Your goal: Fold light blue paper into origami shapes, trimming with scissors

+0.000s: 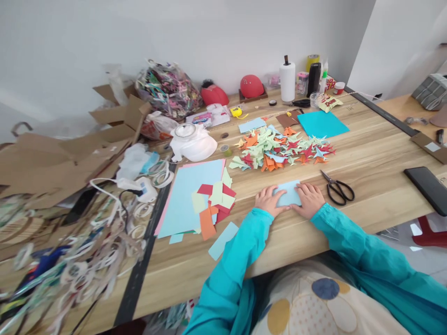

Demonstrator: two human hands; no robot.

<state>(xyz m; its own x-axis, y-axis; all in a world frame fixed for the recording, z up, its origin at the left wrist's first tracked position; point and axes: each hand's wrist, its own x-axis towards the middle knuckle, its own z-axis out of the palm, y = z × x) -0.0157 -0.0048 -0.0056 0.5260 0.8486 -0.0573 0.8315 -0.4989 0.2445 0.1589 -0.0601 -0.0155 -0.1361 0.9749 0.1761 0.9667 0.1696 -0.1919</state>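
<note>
A small light blue paper rectangle (289, 193) lies on the table between my two hands. My left hand (268, 201) grips its left edge, thumb on the near side. On the opposite edge, my right hand (309, 200) holds the paper with fingers curled at the far corner and thumb near the front. Whether the paper has a fold is too small to tell. Just right of my right hand rest black-handled scissors (340, 190), blades slightly apart. Beyond the paper is a pile of folded paper figures (270, 146) in green, orange, red and blue.
Coloured sheets (185, 195) with loose cut pieces (207, 223) lie to the left, near another blue strip (223, 241). A teal sheet (323, 123) lies behind the pile. A phone (426, 190) is at the right edge. Tangled straps and cords (101, 260) cover the far left.
</note>
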